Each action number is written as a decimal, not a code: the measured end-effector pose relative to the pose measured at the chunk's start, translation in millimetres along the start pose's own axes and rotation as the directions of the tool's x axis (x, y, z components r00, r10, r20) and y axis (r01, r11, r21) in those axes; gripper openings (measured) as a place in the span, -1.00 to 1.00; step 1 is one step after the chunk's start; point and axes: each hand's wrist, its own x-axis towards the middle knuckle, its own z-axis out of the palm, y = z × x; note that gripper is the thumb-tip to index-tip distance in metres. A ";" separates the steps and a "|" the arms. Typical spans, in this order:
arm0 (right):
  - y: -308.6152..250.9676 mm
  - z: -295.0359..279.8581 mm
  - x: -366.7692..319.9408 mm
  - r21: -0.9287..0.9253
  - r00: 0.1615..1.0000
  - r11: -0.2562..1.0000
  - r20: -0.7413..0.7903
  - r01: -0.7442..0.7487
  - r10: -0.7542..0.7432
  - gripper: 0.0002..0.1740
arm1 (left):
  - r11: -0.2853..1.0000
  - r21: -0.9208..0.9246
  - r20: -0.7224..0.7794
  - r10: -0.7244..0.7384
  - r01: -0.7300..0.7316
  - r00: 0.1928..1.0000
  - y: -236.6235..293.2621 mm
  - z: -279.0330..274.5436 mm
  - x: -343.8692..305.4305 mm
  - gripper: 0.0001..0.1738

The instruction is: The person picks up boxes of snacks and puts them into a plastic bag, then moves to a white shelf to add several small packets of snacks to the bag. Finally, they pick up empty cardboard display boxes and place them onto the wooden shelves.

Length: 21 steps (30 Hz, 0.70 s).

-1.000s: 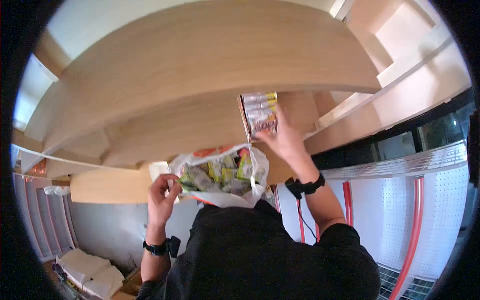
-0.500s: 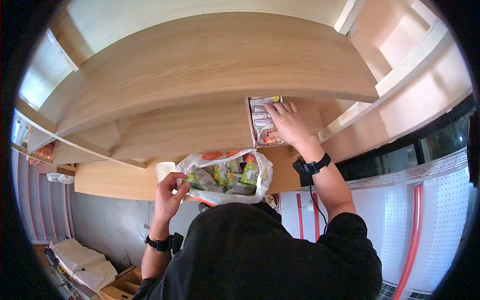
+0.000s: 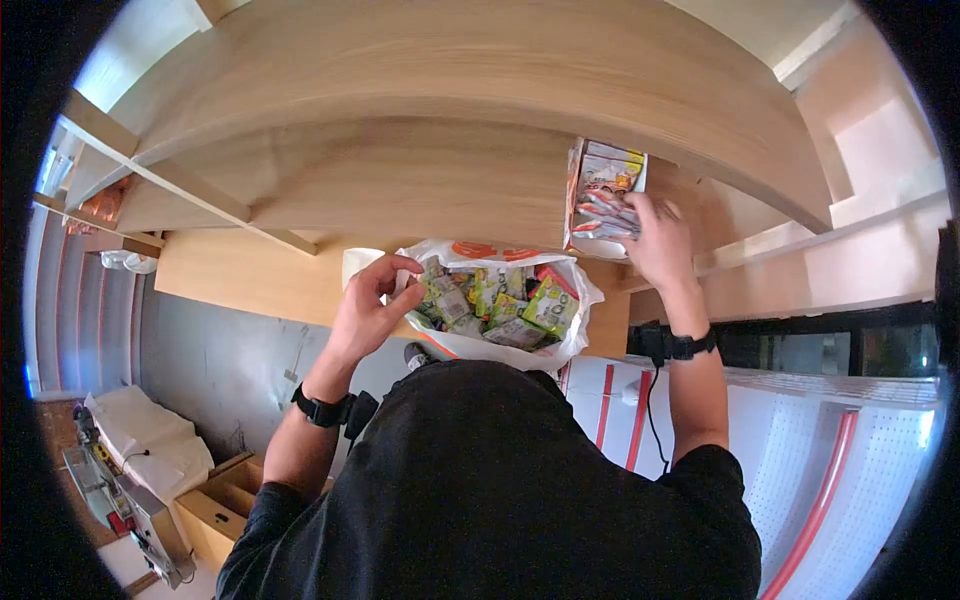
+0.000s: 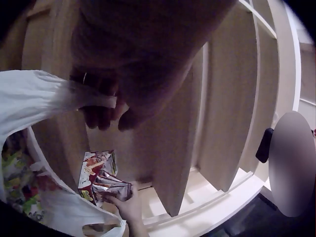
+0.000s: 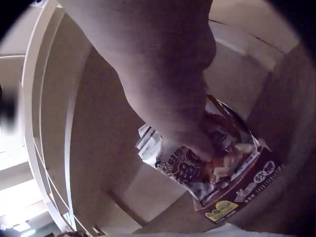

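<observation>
My left hand grips the edge of a white plastic bag; in the left wrist view a strip of the bag runs between the curled fingers. Green-and-white snack packets fill the bag, whose mouth gapes upward. To the right, on the wooden shelf, stands an open cardboard box of silvery, red-printed snack packets. My right hand reaches into it and pinches several packets that lean toward the box's near end. A printed packet shows under the thumb in the right wrist view.
A wide wooden shelf board overhangs the box from above. Upright dividers stand at the left, and a pale ledge runs along the right. Down at the left are a wooden box and a white-covered bundle.
My right hand has drawn toward the near end of the box, and packets there now tilt under its fingers. The left hand keeps hold of the bag. The head view has shifted.
</observation>
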 end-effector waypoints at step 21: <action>-128.3 113.2 -38.7 0.287 0.783 0.890 0.612 -0.355 0.115 -0.11 | 0.924 -0.376 0.088 -0.038 0.068 0.995 8.4 -19.0 -8.2 -0.65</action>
